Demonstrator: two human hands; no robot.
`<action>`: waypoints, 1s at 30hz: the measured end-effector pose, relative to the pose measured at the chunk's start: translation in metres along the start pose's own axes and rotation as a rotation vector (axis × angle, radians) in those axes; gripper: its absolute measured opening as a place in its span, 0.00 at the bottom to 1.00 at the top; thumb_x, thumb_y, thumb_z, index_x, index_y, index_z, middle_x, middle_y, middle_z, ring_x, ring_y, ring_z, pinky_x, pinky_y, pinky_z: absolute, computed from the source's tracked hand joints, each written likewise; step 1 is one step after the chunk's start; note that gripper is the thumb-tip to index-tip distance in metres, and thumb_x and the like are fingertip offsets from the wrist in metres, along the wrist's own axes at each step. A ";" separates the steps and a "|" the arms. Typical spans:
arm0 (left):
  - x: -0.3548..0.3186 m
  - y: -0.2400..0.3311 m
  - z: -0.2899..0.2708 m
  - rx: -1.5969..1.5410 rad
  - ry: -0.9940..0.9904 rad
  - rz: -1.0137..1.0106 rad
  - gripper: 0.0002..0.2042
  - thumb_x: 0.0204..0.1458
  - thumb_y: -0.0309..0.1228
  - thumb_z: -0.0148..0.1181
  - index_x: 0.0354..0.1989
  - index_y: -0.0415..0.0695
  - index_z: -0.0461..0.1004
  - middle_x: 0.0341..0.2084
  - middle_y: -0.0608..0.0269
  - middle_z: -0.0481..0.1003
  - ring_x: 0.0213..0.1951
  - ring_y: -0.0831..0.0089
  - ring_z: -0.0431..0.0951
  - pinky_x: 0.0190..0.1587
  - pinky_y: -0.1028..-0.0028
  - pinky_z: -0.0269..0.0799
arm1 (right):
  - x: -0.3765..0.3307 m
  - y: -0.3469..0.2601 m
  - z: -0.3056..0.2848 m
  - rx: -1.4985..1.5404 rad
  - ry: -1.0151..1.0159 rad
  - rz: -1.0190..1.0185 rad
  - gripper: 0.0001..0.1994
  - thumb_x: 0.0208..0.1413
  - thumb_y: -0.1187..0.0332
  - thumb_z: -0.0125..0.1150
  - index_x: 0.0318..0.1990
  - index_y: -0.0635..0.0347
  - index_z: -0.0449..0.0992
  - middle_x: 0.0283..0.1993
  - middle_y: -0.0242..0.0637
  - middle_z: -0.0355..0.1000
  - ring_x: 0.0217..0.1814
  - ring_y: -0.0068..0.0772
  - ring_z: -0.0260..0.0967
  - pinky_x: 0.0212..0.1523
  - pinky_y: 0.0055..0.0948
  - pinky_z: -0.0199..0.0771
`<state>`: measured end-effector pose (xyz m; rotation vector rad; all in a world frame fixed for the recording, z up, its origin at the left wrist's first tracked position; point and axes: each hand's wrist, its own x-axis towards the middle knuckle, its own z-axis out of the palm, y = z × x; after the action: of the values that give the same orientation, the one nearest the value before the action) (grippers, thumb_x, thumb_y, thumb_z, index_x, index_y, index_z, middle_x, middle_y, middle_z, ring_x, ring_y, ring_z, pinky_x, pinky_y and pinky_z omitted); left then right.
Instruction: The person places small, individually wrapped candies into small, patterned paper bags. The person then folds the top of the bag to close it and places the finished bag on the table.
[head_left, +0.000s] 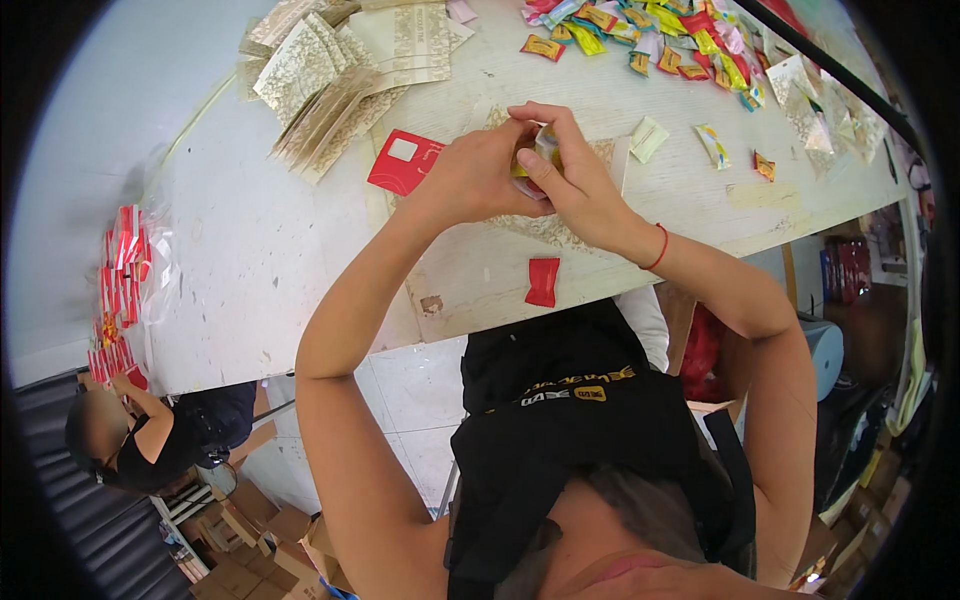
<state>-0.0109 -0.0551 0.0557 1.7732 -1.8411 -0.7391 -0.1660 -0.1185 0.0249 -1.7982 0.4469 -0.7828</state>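
Note:
My left hand [482, 172] and my right hand [588, 190] are cupped together over the table, fingers curled inward. Between them they hold a small bunch of wrapped sweets [546, 148], with yellow and whitish wrappers showing; the rest is hidden by my fingers. Under my hands lies a gold-and-white patterned paper piece [560, 232], partly covered. Beside my left wrist is a red card [408, 160] with a white square. A single red wrapped sweet [542, 282] rests near the table's front edge. To the right of my hands are a pale green sachet [648, 139] and a multicoloured one [713, 146].
Fanned stacks of patterned paper pieces [330, 90] lie at the far left of the white table [270, 270]. A heap of colourful wrapped sweets [670, 40] spreads at the far right. Red packets [122, 280] line the left end, where another person [160, 430] works.

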 end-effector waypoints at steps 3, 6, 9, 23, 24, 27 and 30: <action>-0.001 0.010 -0.005 0.083 -0.083 -0.062 0.40 0.33 0.41 0.75 0.56 0.36 0.65 0.40 0.46 0.78 0.42 0.54 0.80 0.44 0.63 0.74 | 0.005 -0.007 -0.005 0.605 0.036 0.180 0.21 0.56 0.77 0.50 0.58 0.64 0.63 0.55 0.44 0.67 0.59 0.39 0.66 0.54 0.33 0.68; -0.002 0.004 -0.002 0.103 -0.060 -0.027 0.40 0.33 0.43 0.75 0.56 0.39 0.65 0.38 0.47 0.78 0.40 0.54 0.80 0.41 0.64 0.74 | 0.001 -0.003 -0.009 0.583 0.023 0.155 0.21 0.53 0.80 0.52 0.57 0.62 0.66 0.56 0.43 0.68 0.58 0.36 0.67 0.53 0.32 0.68; -0.003 0.007 -0.006 0.083 -0.079 -0.052 0.39 0.33 0.44 0.75 0.55 0.42 0.66 0.38 0.49 0.78 0.40 0.56 0.79 0.42 0.64 0.74 | -0.007 -0.005 -0.018 -0.031 -0.037 -0.055 0.19 0.50 0.80 0.53 0.52 0.60 0.71 0.52 0.42 0.70 0.55 0.35 0.68 0.53 0.34 0.69; -0.006 -0.008 -0.006 0.017 -0.085 -0.080 0.37 0.38 0.37 0.75 0.57 0.38 0.65 0.52 0.47 0.74 0.56 0.57 0.74 0.57 0.66 0.71 | -0.081 -0.035 -0.021 -0.668 -0.541 -0.603 0.14 0.44 0.73 0.61 0.42 0.60 0.77 0.44 0.36 0.72 0.45 0.37 0.69 0.48 0.33 0.69; -0.007 -0.008 -0.006 0.015 -0.085 -0.094 0.37 0.38 0.37 0.75 0.57 0.37 0.65 0.53 0.47 0.73 0.56 0.57 0.74 0.58 0.66 0.71 | -0.089 -0.027 -0.017 -0.736 -0.584 -0.620 0.16 0.43 0.74 0.62 0.44 0.59 0.77 0.46 0.36 0.72 0.45 0.38 0.69 0.48 0.34 0.70; -0.007 -0.005 -0.008 0.006 -0.075 -0.127 0.37 0.39 0.36 0.75 0.58 0.36 0.64 0.55 0.46 0.72 0.57 0.57 0.74 0.59 0.66 0.70 | -0.091 -0.011 -0.016 -0.716 -0.629 -0.688 0.14 0.45 0.73 0.60 0.42 0.61 0.76 0.42 0.37 0.72 0.44 0.37 0.70 0.44 0.34 0.72; -0.006 -0.004 -0.008 -0.020 -0.070 -0.141 0.37 0.39 0.35 0.75 0.58 0.36 0.64 0.56 0.46 0.71 0.59 0.58 0.72 0.60 0.67 0.69 | -0.078 -0.021 -0.026 -0.437 -0.547 -0.557 0.12 0.46 0.71 0.59 0.40 0.62 0.76 0.36 0.37 0.73 0.40 0.37 0.71 0.41 0.35 0.73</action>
<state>-0.0022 -0.0492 0.0588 1.9013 -1.7601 -0.8798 -0.2414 -0.0795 0.0269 -2.4920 -0.2842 -0.5375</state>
